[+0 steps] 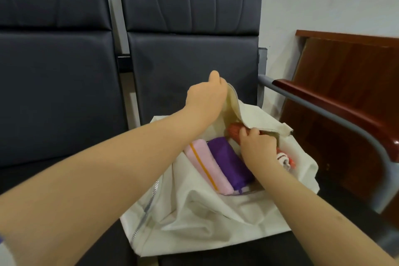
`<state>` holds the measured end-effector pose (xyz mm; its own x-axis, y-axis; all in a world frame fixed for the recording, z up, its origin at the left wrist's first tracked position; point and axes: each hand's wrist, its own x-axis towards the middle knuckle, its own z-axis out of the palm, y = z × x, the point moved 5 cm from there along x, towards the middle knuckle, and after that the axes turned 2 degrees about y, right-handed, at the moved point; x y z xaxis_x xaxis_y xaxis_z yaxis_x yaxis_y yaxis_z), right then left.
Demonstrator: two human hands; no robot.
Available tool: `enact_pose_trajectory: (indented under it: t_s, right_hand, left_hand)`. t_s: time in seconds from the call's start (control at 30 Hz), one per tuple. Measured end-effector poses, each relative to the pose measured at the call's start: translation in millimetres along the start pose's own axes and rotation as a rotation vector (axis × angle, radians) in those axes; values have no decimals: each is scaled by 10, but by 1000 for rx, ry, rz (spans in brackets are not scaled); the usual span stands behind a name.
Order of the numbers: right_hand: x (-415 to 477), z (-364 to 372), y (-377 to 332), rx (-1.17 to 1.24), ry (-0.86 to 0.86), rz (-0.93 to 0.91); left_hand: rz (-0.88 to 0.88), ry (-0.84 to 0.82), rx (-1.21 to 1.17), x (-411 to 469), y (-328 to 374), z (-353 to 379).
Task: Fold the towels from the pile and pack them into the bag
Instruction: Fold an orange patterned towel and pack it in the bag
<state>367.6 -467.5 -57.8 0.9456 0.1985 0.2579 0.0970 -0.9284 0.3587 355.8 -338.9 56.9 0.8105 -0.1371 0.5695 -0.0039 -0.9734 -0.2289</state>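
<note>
I am looking for anything readable and finding none. The cream bag (211, 218) is showing only plain cloth, and the dark marks on the white end of the red towel (234, 131) are coming through too blurred for me to tell whether they are letters.

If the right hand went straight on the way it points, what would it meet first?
Likely the bag's raised inner wall, held up by the left hand; the right hand grips the red towel. Depth is unclear.
</note>
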Motion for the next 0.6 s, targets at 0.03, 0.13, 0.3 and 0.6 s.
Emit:
enact_pose_trajectory:
  t_s: [0.03, 0.13, 0.3, 0.6]
  right_hand:
    - [84, 93, 55, 106, -34, 63]
    - [275, 287, 200, 585, -132, 248]
    - [376, 642, 344, 956, -340, 283]
    - [382, 575, 463, 495, -180, 191]
  left_hand:
    - [20, -60, -19, -24, 15, 33]
    - [39, -105, -34, -74, 9, -36]
    - [53, -144, -83, -112, 75, -12]
    - [56, -139, -89, -148, 106, 80]
